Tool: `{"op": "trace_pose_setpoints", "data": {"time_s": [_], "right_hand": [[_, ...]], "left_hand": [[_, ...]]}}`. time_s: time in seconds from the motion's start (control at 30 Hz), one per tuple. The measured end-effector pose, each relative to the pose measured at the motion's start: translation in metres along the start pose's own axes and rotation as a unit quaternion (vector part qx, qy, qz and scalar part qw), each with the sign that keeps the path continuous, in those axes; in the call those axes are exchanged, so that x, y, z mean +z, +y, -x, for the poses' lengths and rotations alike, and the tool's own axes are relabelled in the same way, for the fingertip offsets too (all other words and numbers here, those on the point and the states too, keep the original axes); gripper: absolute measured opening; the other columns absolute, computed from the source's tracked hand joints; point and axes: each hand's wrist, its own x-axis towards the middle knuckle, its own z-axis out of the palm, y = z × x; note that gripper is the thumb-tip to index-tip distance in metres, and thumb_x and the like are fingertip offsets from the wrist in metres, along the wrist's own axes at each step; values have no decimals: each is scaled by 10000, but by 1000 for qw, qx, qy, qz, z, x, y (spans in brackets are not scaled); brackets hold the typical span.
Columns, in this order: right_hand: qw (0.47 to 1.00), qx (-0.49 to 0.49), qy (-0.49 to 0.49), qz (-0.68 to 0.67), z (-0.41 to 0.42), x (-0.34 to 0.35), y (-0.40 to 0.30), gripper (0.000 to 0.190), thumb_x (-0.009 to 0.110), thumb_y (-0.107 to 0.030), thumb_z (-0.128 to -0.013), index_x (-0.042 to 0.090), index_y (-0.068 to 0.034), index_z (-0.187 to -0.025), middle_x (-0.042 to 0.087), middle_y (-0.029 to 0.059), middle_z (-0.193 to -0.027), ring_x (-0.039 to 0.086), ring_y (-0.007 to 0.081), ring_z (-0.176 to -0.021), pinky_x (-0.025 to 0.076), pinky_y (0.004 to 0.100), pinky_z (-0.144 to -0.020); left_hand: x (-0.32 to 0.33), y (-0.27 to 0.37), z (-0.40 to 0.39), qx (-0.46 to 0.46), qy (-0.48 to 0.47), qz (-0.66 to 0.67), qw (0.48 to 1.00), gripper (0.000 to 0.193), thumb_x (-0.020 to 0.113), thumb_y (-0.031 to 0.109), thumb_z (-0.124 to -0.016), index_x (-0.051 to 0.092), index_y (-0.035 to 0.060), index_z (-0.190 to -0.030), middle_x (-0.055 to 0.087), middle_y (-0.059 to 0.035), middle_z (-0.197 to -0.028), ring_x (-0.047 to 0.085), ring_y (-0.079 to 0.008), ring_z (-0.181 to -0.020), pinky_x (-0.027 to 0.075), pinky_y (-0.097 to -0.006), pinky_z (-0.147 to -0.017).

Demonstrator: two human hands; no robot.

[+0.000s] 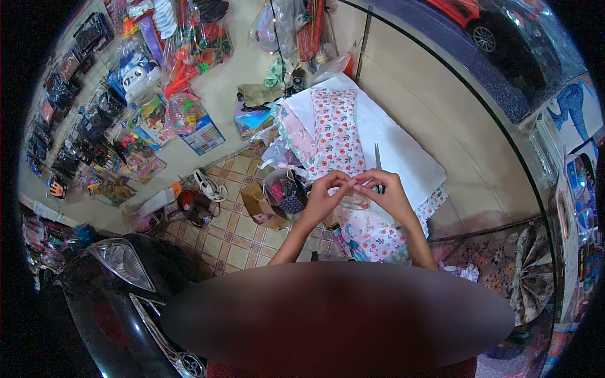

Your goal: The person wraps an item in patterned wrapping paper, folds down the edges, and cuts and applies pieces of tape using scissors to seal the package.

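Note:
My left hand (328,193) and my right hand (385,191) meet at the fingertips over a stack of paper. Thumbs and fingers are pinched together; whatever lies between them is too small to make out. Just below the fingertips is a clear ring-like thing (355,203), perhaps a roll of tape, partly covered by the hands. Beyond them stretches a long floral-patterned piece (336,127), seemingly paper, on a large white sheet (392,127). A pair of scissors (377,155) lies beside it, blades pointing away, handles mostly behind my right hand. More floral paper (373,236) shows nearer my body.
Left of the paper, a cardboard box (260,203) and a dark patterned bag (286,191) stand on the tiled floor (222,236). Packaged toys (184,71) hang on the wall. A glass edge (496,104) curves along the right. A black toy car (118,302) fills the lower left.

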Motion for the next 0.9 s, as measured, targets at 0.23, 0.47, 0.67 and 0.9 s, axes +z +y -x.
{"op": "trace_pose_setpoints", "data": {"time_s": [0.23,0.47,0.67,0.9], "right_hand": [[999,46,0,-20,2,-9,7,113,631,-40,-738,612,28,-826,622,71,-797,588,97,-680,461,205,-584],[994,54,18,-94,5,-7,14,105,628,-44,-747,603,31,-816,609,56,-806,560,68,-683,450,188,-576],[987,59,29,-144,8,-9,24,77,593,-65,-790,579,10,-800,604,41,-776,570,91,-667,450,204,-608],[959,142,72,236,26,-26,63,249,619,-217,-739,526,-13,-846,580,166,-830,576,307,-683,452,342,-639]], "left_hand": [[2,2,0,-45,-39,63,996,140,578,109,-810,552,-11,-879,588,-52,-811,574,-111,-807,447,-240,-730],[4,-2,1,-3,-66,76,995,221,612,26,-756,520,-8,-953,578,-47,-885,567,-115,-848,434,-236,-751],[9,1,-1,-1,-36,95,995,357,603,-2,-757,443,1,-1076,600,-79,-834,581,-115,-797,448,-222,-712],[9,-7,-3,11,-25,70,997,415,604,4,-761,419,7,-1132,609,-85,-821,578,-108,-779,443,-222,-697]]}}
